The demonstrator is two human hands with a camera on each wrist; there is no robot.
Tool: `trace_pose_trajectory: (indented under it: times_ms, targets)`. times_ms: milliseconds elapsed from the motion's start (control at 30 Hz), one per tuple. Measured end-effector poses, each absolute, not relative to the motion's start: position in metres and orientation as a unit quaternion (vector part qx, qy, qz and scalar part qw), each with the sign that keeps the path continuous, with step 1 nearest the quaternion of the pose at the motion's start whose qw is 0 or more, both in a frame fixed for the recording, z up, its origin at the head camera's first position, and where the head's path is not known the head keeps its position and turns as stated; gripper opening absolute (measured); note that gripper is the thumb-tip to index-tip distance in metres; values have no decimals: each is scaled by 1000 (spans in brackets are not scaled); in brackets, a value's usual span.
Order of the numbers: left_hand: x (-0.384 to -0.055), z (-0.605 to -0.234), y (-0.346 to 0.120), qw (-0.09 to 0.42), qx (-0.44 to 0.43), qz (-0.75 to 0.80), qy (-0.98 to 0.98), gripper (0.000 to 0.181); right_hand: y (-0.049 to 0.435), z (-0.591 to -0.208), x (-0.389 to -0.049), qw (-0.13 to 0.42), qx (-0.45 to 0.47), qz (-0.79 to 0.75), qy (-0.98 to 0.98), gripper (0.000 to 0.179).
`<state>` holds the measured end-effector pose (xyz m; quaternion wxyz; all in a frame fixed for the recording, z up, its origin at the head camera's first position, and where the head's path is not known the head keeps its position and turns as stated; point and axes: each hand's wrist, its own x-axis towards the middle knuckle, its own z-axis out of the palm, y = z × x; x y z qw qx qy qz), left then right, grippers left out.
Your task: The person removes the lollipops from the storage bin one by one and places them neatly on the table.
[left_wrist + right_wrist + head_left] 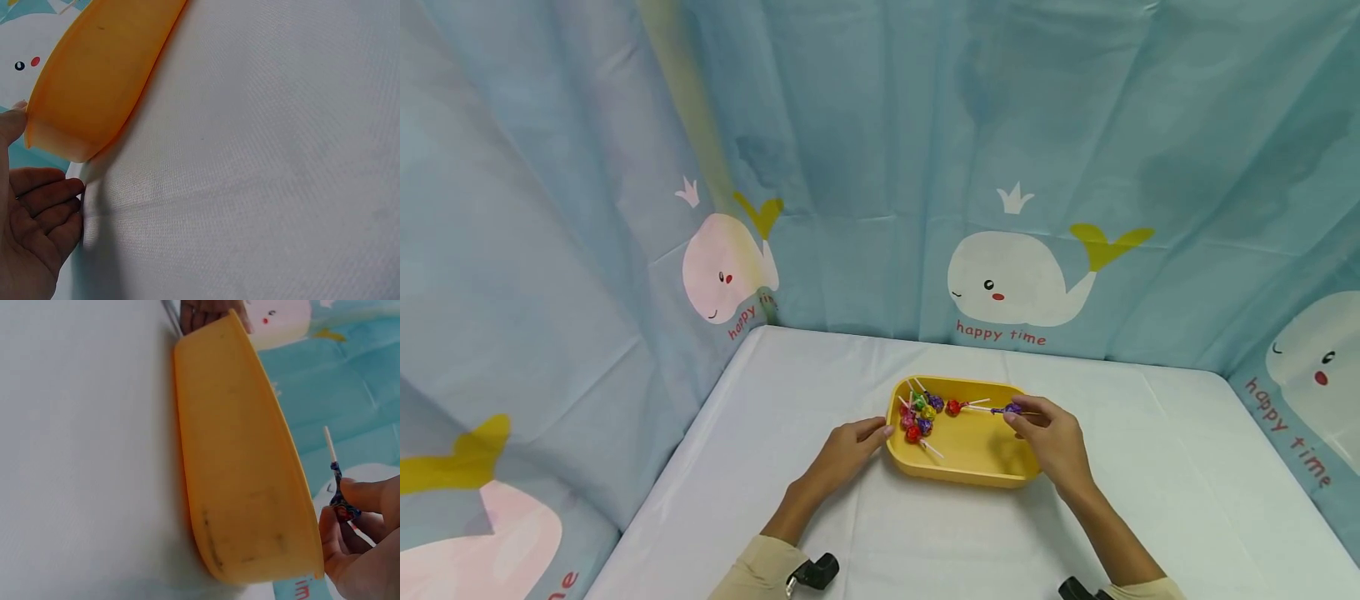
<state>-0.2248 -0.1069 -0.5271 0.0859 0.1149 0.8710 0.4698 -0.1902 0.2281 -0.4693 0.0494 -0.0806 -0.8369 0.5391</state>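
Note:
A yellow plastic tray (973,454) holds several wrapped lollipops, bunched at its left end in red, green, yellow and purple. One red lollipop (952,407) lies a little apart near the back wall. My left hand (848,454) pinches the left rim between thumb and a finger, the other fingers curled outside, as the left wrist view shows. Over the tray's right end, my right hand (1054,440) holds a purple lollipop (343,506) by its wrapped head, its white stick pointing left. The right wrist view shows the lollipop above the rim, with fingers close to the tray's end.
A white cloth (1180,475) covers the table under the tray. Behind and at the sides hangs a blue curtain (865,167) printed with whales. Black wrist devices (815,572) sit at both cuffs.

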Motion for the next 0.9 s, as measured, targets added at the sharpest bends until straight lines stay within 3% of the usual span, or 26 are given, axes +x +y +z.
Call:
trace_pose_trajectory:
  times_ms: [900]
  targets:
    - [-224, -530, -108, 79, 122, 471, 870, 65, 269, -474, -174, 76, -129, 502, -852, 48]
